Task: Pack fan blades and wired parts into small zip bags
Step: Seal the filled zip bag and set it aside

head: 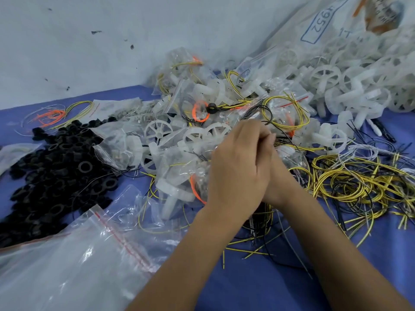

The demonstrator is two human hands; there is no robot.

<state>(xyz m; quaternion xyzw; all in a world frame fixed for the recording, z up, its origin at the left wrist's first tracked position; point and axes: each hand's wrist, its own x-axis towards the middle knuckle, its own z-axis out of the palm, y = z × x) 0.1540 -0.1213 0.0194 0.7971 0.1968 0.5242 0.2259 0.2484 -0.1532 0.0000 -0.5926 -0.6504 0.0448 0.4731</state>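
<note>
Two bare hands are seen from above, brought together over the middle of a blue table [258, 277]. The left hand [235, 167] lies on top, its fingers curled over the right hand [276, 182], most of which is hidden beneath it. The fingertips of both hands meet at one spot above a heap of filled zip bags [179, 135]; whether anything is pinched between them cannot be told, since the grip is covered.

The heap of small clear bags, each holding white fan blades and coiled wires, is piled from the middle of the table toward the far edge, against a pale wall [89, 41]. A loose mound of white fan blades [350, 84] is spread across the far right corner, spilling from a large marked sack [318, 25]. Loose yellow and black wires [359, 182] are tangled along the right edge, just beside the right forearm. A pile of black rings [56, 162] is heaped at the left edge. Empty clear zip bags [67, 261] with red seal strips are stacked at the near left corner. A small bundle of orange and yellow wires [56, 114] lies near the far left corner.
</note>
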